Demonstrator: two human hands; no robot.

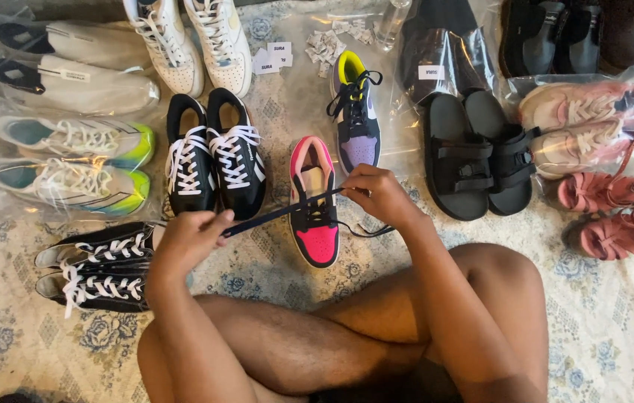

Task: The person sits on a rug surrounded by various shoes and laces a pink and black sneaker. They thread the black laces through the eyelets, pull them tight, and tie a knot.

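A flat dark-blue shoelace [279, 212], limp and light, is pinched taut between closed left hand [190, 237] and right hand [376, 192], above the pink-and-black sneaker [314, 201] at 12 o'clock.

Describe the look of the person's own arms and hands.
Both arms are bare to as far up as the view reaches: no sleeves, gloves or watch show. The left hand is bare. The right hand wears what looks like a thin ring on one finger. No cables or markings.
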